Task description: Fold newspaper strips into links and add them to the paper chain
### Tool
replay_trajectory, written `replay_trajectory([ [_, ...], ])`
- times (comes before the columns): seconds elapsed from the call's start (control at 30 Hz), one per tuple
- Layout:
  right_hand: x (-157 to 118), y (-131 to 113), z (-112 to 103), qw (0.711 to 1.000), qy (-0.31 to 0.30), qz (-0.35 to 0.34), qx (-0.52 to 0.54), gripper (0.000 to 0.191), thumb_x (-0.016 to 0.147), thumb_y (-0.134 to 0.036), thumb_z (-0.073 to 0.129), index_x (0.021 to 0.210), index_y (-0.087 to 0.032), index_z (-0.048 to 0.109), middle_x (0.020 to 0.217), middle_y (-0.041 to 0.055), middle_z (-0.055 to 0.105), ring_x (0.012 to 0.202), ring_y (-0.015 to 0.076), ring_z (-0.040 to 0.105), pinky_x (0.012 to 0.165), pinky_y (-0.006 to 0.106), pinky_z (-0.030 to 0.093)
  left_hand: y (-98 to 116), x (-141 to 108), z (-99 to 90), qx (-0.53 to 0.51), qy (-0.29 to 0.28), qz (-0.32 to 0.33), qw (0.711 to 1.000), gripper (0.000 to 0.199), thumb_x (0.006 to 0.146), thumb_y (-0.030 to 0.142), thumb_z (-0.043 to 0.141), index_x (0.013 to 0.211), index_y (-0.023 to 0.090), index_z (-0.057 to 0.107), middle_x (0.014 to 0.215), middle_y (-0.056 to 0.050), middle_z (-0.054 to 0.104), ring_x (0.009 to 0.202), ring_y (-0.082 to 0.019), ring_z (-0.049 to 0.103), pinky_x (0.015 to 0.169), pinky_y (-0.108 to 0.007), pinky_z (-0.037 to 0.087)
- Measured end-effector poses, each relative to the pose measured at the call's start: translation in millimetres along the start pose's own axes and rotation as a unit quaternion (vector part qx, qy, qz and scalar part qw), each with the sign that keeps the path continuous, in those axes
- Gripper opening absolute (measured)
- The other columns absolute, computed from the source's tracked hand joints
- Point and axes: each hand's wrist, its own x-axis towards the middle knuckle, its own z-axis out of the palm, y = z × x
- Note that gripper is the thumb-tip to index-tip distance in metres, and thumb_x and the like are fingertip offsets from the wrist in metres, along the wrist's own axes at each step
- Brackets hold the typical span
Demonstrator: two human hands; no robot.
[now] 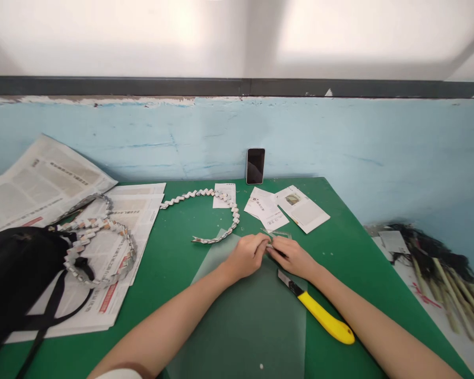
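My left hand (247, 253) and my right hand (291, 255) meet over the clear sheet (256, 316) on the green table. Their fingertips pinch a small folded strip of paper (269, 246), mostly hidden by the fingers. Just below my right hand lies a knife with a yellow handle (327, 318) and a dark blade. To the left of my left hand, a zigzag chain of folded paper (236, 215) curves across the table. Cut pieces of printed paper (269, 209) rest beyond my hands, beside a larger printed piece (303, 209).
Newspapers (144, 210) cover the table's left side, with a coiled paper chain (128, 258) and a black bag (19, 284) on them. A phone (255, 166) leans on the blue wall. Stalks (450, 295) lie beyond the table's right edge.
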Motion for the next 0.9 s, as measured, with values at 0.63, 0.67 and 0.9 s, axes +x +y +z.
replay_trajectory([
  [0.63, 5.0, 3.5, 4.1, 0.996, 0.072, 0.031, 0.045, 0.017, 0.104, -0.028, 0.051, 0.110, -0.023, 0.067, 0.101, 0.0081, 0.075, 0.094, 0.0230, 0.071, 0.086, 0.036, 0.056, -9.2, -45.1, -136.9, 0.398, -0.169, -0.301, 0.850, 0.033, 0.089, 0.028, 0.057, 0.118, 0.014, 0.063, 0.117, -0.021, 0.064, 0.111, -0.042, 0.057, 0.087, -0.046, 0.043],
  [0.67, 5.4, 3.1, 3.6, 0.996, 0.068, 0.033, 0.042, 0.018, 0.104, -0.029, 0.051, 0.109, -0.023, 0.067, 0.101, 0.0083, 0.075, 0.093, 0.0231, 0.071, 0.086, 0.036, 0.057, -16.8, -50.6, -136.2, 0.381, -0.174, -0.291, 0.860, 0.031, 0.089, 0.025, 0.053, 0.117, 0.015, 0.063, 0.116, -0.020, 0.064, 0.108, -0.039, 0.058, 0.086, -0.044, 0.043],
  [0.9, 7.0, 1.5, 1.7, 0.996, 0.066, 0.037, 0.041, 0.018, 0.105, -0.029, 0.050, 0.107, -0.022, 0.067, 0.100, 0.0080, 0.074, 0.092, 0.0217, 0.070, 0.086, 0.034, 0.055, -19.2, -52.6, -138.1, 0.193, -0.035, -0.276, 0.941, 0.025, 0.096, 0.038, 0.048, 0.099, 0.019, 0.064, 0.100, -0.012, 0.069, 0.090, -0.027, 0.062, 0.077, -0.034, 0.046],
])
